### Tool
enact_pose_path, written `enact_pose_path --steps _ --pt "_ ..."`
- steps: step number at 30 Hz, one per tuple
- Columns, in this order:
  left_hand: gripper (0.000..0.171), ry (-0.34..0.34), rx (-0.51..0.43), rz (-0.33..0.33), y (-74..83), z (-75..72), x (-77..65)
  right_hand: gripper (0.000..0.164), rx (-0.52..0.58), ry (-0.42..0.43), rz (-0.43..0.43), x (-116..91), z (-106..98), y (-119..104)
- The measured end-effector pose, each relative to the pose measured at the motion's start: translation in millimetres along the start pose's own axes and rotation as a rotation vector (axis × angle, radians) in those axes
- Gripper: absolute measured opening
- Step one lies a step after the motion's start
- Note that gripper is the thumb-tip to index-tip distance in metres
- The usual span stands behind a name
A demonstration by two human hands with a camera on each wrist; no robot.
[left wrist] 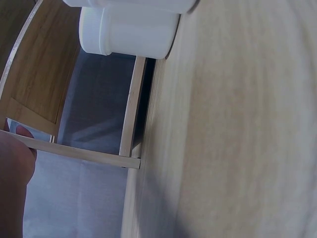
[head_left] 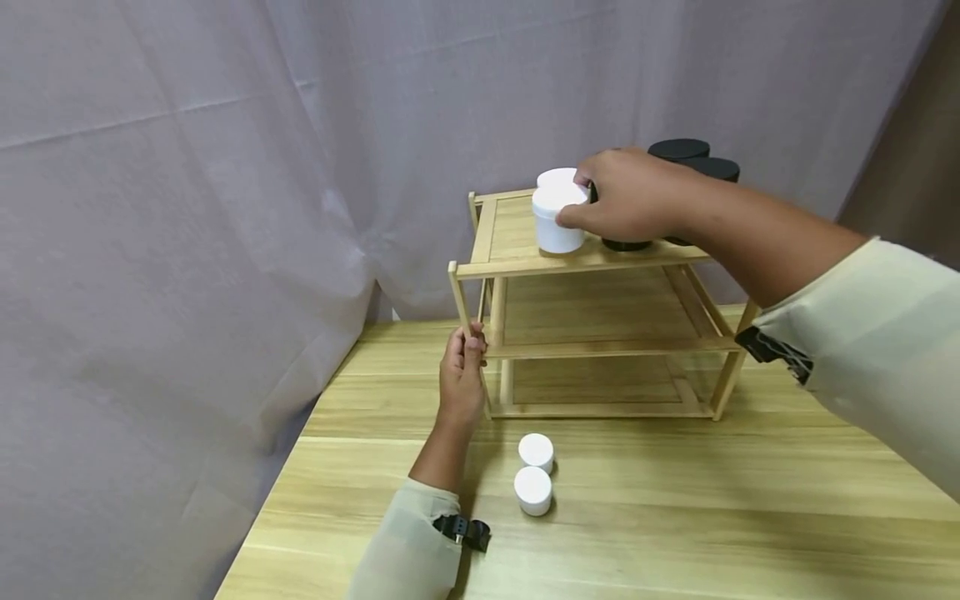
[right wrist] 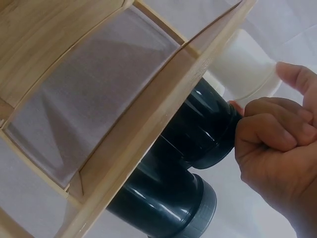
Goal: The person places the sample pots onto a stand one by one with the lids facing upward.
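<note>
My right hand (head_left: 637, 196) pinches the lid of a white jar (head_left: 559, 232) between thumb and fingers, at the front left of a wooden rack's top shelf (head_left: 510, 223). Its other fingers curl inward in the right wrist view. Just behind that jar shows another white lid (head_left: 557, 176). Several black jars (right wrist: 168, 198) stand beside them, partly covered by my right hand and forearm in the head view. Lower down, my left hand (head_left: 461, 375) grips the rack's left front leg (head_left: 459, 300) near the middle shelf (head_left: 592, 308); the left wrist view shows only part of it.
Two smaller white jars (head_left: 533, 490) stand on the wooden table (head_left: 637, 517) in front of the rack, near my left forearm. Grey cloth (head_left: 187, 250) hangs behind and along the left of the table. The rack's bottom shelf (head_left: 592, 382) lies just above the tabletop.
</note>
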State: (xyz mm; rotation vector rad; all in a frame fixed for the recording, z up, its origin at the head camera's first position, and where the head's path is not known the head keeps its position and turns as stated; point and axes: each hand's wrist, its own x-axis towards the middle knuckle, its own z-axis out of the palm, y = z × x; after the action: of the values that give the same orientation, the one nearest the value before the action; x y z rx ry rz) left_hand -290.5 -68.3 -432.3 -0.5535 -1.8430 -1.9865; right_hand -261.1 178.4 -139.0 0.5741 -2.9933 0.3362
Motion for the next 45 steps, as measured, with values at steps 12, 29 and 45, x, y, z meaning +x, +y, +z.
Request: enact_pose_path --steps 12,29,45 --pt "0.039 -0.001 0.003 0.01 -0.8 -1.8 0.7 0.054 -0.041 0.004 0.059 6 1 -5" --pt "0.038 0.011 -0.004 -0.005 -0.7 -1.2 -0.6 0.06 -0.072 -0.033 0.16 9 6 -7" --pt "0.039 0.006 -0.002 -0.004 -2.8 -2.7 -0.2 0.061 -0.008 0.08 0.142 -5 7 -22"
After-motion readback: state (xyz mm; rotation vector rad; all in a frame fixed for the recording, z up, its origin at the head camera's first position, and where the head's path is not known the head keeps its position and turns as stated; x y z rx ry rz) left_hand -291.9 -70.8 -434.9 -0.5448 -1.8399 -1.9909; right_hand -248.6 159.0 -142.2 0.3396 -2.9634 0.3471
